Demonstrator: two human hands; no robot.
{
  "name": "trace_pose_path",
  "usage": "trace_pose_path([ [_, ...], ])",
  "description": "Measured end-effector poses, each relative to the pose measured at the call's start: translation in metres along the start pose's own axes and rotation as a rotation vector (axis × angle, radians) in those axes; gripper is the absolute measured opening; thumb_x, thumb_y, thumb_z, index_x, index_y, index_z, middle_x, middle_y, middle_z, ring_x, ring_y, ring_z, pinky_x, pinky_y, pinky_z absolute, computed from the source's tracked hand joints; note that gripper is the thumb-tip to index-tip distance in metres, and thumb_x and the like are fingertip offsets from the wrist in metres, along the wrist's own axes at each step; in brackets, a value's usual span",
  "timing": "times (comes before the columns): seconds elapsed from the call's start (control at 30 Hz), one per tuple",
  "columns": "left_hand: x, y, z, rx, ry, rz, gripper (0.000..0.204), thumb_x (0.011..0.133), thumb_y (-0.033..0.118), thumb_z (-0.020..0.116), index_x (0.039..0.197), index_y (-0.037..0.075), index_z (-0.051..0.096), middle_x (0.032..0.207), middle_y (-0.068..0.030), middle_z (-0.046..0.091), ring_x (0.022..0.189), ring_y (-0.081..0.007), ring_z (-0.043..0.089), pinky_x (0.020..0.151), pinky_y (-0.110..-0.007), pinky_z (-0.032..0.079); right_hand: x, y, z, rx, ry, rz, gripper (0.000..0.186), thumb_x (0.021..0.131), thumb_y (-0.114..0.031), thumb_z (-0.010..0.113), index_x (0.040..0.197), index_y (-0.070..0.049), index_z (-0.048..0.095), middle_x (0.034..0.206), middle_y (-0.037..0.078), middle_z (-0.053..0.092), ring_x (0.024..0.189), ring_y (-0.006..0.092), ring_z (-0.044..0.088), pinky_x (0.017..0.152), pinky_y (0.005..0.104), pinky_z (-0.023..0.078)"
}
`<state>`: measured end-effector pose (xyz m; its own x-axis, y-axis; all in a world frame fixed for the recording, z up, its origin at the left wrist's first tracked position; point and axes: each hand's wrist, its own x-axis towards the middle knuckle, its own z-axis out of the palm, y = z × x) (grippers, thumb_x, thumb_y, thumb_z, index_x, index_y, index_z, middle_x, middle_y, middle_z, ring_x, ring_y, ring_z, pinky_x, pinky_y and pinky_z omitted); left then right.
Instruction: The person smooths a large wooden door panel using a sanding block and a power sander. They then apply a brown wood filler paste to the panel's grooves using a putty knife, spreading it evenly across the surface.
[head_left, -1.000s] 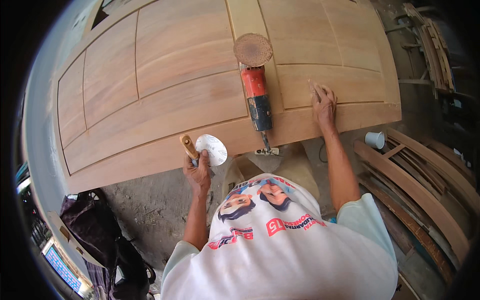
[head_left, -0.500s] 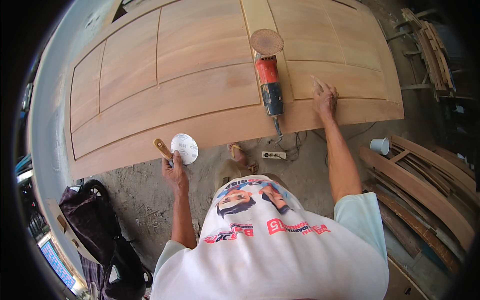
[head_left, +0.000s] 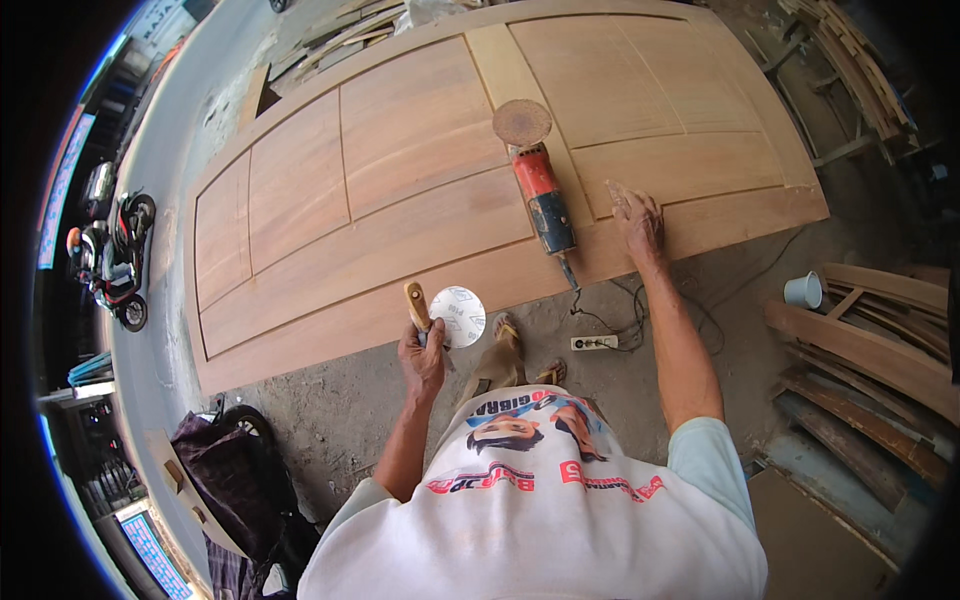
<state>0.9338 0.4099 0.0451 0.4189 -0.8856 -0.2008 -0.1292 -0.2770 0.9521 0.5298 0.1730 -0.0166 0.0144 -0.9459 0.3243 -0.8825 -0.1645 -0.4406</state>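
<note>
My left hand [head_left: 425, 350] is closed round a wooden-handled tool [head_left: 415, 300] with a metal blade and a white round sanding disc [head_left: 458, 310], held by the near edge of a large panelled wooden door [head_left: 400, 255]. My right hand [head_left: 637, 222] rests with bent, spread fingers and dusty fingertips on the door's lower right panel. A red and dark blue angle grinder [head_left: 542, 200] lies on the middle rail to its left, with a worn brown disc [head_left: 521, 122] uppermost and its cord hanging over the edge.
On the ground are a power strip [head_left: 595, 343], cables and my sandalled feet [head_left: 508, 330]. Wooden frames [head_left: 860, 340] and a white cup [head_left: 802, 291] stand right; lumber [head_left: 840, 70] lies back right. Motorbikes [head_left: 110, 260], a road [head_left: 165, 280] and a dark draped cover [head_left: 240, 490] are left.
The view has shifted, showing more street and more of my feet. My left hand moved left, then back rightward with the tool and disc. My right hand stayed on the door panel.
</note>
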Motion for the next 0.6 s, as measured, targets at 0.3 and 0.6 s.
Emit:
trace_pose_path([
  [0.3, 0.018, 0.039, 0.020, 0.194, -0.470, 0.026, 0.019, 0.099, 0.018, 0.073, 0.108, 0.004, 0.064, 0.079, -0.0049, 0.062, 0.072, -0.0149, 0.059, 0.063, -0.033, 0.049, -0.035, -0.199, -0.103, 0.142, -0.077, -0.442, 0.054, 0.086, -0.007, 0.072, 0.139, -0.006, 0.062, 0.141, 0.018, 0.057, 0.129, 0.0351, 0.056, 0.109, 0.0487, 0.043],
  [0.6, 0.016, 0.127, 0.072, 0.530, -0.933, 0.484, 0.028, 0.094, 0.024, 0.076, 0.106, 0.001, 0.067, 0.087, -0.0187, 0.068, 0.079, -0.0382, 0.067, 0.069, -0.046, 0.052, -0.080, -0.193, -0.151, -0.065, -0.246, -0.769, 0.032, 0.093, -0.020, 0.061, 0.122, -0.006, 0.067, 0.099, 0.005, 0.068, 0.114, 0.0212, 0.063, 0.116, 0.0492, 0.037],
])
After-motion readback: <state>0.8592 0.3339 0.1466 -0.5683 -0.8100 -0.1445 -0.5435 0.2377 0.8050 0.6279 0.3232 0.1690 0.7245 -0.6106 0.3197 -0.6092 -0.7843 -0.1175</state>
